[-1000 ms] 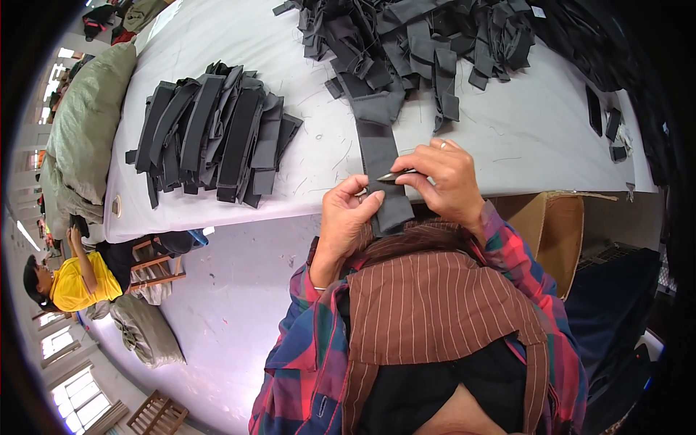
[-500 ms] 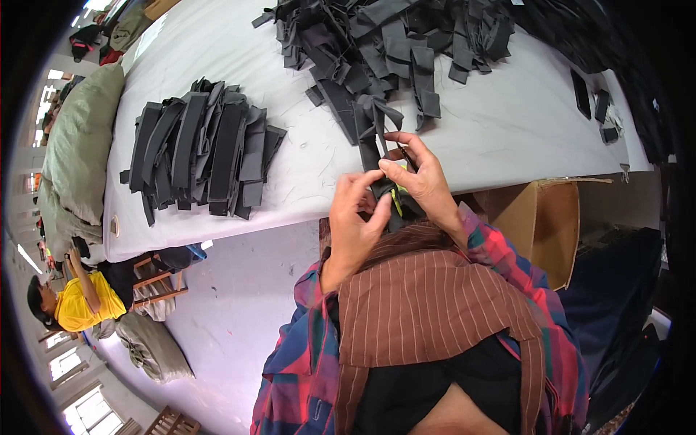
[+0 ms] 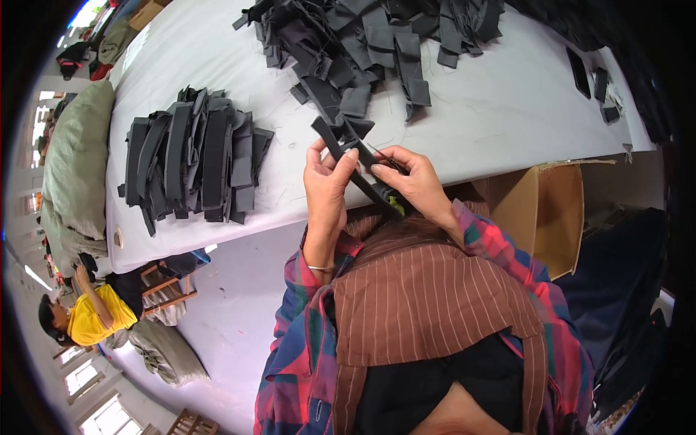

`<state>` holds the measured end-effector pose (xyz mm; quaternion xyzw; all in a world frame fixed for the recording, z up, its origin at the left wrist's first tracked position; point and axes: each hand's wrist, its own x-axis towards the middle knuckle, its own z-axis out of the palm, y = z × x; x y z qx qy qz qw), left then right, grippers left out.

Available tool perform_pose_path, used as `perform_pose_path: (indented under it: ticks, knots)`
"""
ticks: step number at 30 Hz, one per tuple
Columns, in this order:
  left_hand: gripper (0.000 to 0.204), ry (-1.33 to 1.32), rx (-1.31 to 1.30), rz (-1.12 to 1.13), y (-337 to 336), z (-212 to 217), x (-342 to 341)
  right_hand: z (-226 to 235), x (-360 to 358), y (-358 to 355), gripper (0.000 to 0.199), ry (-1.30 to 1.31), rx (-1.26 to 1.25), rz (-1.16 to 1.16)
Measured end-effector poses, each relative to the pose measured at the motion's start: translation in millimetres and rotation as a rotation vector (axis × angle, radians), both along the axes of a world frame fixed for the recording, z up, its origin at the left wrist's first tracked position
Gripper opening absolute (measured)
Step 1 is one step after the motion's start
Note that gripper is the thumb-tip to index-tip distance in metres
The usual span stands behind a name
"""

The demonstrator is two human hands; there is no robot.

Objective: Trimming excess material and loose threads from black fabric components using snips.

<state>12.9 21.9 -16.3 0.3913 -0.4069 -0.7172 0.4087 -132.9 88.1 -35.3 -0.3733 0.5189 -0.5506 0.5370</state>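
Note:
My left hand [image 3: 326, 177] pinches a dark grey fabric strip [image 3: 330, 138] between thumb and fingers, its upper end sticking out past the hand. The strip slants down toward my apron at the table's front edge. My right hand [image 3: 413, 183] is closed beside it, thumb against the dark cloth. In its fingers is a small dark pointed tool [image 3: 392, 164] that looks like thread snips, partly hidden. Something yellow-green [image 3: 395, 206] shows under the strip's lower end. Just beyond my hands lies a loose pile of similar strips [image 3: 355, 51].
A neater stack of strips [image 3: 192, 156] lies to the left on the white-covered table [image 3: 283, 174]. An open cardboard box [image 3: 544, 210] stands below the table edge at right. Stuffed sacks [image 3: 80, 159] and a person in yellow [image 3: 101, 315] are at far left.
My left hand has moved left and a little up, drawing the strip's upper end away from the other cloth. My right hand stays close by. The view has shifted slightly.

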Motion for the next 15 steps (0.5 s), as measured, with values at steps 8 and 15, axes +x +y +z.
perform_pose_path:
  ticks: [8, 15]
  knots:
    - [0.039, -0.123, -0.007, -0.083, -12.1, -28.8, -20.0, -10.4, -41.3, 13.5, 0.025, 0.398, 0.102, -0.055]
    - [0.036, -0.195, -0.026, -0.108, -11.6, -40.3, -28.8, 14.3, -83.3, 25.7, 0.025, 0.673, -0.037, -0.174]
